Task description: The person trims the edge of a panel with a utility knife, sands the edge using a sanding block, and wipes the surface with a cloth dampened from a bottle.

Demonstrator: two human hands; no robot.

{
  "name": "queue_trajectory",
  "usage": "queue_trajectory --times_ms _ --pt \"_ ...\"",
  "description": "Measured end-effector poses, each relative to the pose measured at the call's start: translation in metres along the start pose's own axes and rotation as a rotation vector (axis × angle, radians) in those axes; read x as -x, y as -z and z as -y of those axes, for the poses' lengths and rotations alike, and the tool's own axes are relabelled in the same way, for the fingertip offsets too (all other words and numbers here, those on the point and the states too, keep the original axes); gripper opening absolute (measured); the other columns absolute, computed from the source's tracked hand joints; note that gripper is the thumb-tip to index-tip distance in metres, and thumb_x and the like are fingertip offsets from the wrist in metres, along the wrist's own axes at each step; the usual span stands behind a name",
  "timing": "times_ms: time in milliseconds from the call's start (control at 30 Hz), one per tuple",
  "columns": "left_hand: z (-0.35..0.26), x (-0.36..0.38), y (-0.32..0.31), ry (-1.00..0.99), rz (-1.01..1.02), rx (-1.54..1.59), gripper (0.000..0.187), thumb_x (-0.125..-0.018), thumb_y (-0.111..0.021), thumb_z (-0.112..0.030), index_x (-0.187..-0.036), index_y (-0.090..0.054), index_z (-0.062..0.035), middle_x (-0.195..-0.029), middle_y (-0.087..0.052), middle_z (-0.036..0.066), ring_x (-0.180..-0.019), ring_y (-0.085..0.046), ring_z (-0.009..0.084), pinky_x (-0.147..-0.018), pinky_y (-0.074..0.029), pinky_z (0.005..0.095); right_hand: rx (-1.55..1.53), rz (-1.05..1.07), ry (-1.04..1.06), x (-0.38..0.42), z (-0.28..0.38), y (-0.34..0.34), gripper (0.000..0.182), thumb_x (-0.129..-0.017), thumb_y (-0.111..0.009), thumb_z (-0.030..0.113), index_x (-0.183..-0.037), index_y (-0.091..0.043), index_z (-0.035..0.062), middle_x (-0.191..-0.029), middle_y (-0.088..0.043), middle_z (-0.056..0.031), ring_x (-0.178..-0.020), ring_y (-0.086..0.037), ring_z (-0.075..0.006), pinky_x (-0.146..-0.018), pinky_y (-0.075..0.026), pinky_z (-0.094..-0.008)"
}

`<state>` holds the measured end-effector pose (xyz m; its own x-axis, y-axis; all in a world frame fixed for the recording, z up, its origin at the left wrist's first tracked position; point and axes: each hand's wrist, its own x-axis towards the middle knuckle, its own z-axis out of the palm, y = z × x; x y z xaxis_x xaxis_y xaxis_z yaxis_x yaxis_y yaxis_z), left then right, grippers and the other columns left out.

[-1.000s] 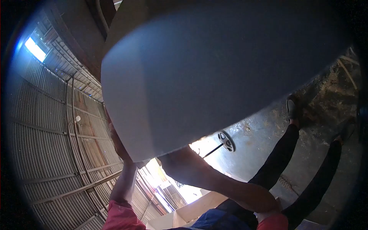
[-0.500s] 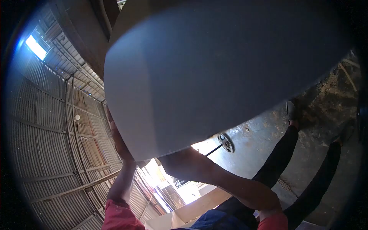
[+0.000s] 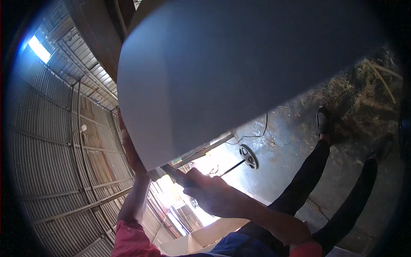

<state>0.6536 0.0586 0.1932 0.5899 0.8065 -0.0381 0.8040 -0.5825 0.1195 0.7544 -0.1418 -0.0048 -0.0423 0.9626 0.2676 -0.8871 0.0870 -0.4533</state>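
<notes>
While a large pale grey board (image 3: 239, 73) fills most of the view above both hands, its face reads smooth and plain, with a shaded band running down the side nearest the left hand and a straight lower edge slanting up and away from the right hand. The left hand (image 3: 129, 152) is pressed flat against the board's edge, its fingers mostly hidden behind the panel, so how far they curl cannot be told. The right hand (image 3: 209, 190) sits just below the board's lower corner, fingers closed around a dark, narrow tool (image 3: 177, 175) whose tip points at that corner; what kind of tool it is cannot be made out. Red sleeves (image 3: 130, 240) cover both upper arms. Beyond the right hand lies a wet-looking concrete floor (image 3: 295, 141) with a round wheel cover (image 3: 248, 156) and a thin cable (image 3: 257, 130) on it. Past the left hand rises a corrugated metal wall (image 3: 55, 171) with timber rails. The person's legs in dark trousers (image 3: 308, 180) stretch out over the floor beside the right hand.
</notes>
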Motion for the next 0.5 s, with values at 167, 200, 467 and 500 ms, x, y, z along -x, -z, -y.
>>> queue_trajectory --times_ms 167,200,467,500 --pt "-0.009 -0.020 -0.028 -0.328 0.011 -0.122 0.061 -0.101 -0.039 -0.034 -0.151 -0.026 -0.0020 -0.155 -0.031 0.018 -0.146 -0.023 0.0285 -0.121 -0.018 0.0404 -0.115 -0.192 0.003 0.028 -0.013 -0.006 0.019 -0.101 -0.052 0.014 -0.118 -0.054 0.0042 -0.076 -0.059 -0.0072 -0.063 -0.060 -0.0134 -0.055 -0.046 -0.0298" --pt "-0.014 -0.025 -0.034 -0.426 0.019 -0.149 0.060 -0.102 -0.038 -0.033 -0.151 -0.025 -0.0009 -0.155 -0.030 0.018 -0.146 -0.023 0.0287 -0.121 -0.019 0.0400 -0.177 -0.228 -0.107 0.037 -0.003 -0.004 0.019 -0.101 -0.053 0.015 -0.117 -0.054 0.0046 -0.072 -0.057 -0.0048 -0.060 -0.056 -0.0095 -0.055 -0.045 -0.0276" --pt "-0.057 -0.029 -0.064 -0.165 -0.084 0.135 0.064 -0.095 -0.051 -0.019 -0.151 -0.028 0.0030 -0.152 -0.033 0.023 -0.141 -0.032 0.0370 -0.118 -0.024 0.0399 0.202 -0.924 0.085 0.052 0.010 -0.067 0.017 -0.090 -0.069 0.009 -0.101 -0.057 0.0040 -0.079 -0.052 -0.0001 -0.070 -0.048 -0.0043 -0.060 -0.042 -0.0222" --pt "-0.056 -0.028 -0.064 -0.169 -0.095 0.183 0.064 -0.095 -0.052 -0.019 -0.151 -0.029 0.0028 -0.154 -0.031 0.020 -0.143 -0.031 0.0323 -0.118 -0.023 0.0390 0.192 -0.977 0.109 0.043 0.021 -0.073 0.017 -0.090 -0.072 0.010 -0.096 -0.056 0.0045 -0.079 -0.050 0.0023 -0.071 -0.046 -0.0023 -0.059 -0.040 -0.0203"
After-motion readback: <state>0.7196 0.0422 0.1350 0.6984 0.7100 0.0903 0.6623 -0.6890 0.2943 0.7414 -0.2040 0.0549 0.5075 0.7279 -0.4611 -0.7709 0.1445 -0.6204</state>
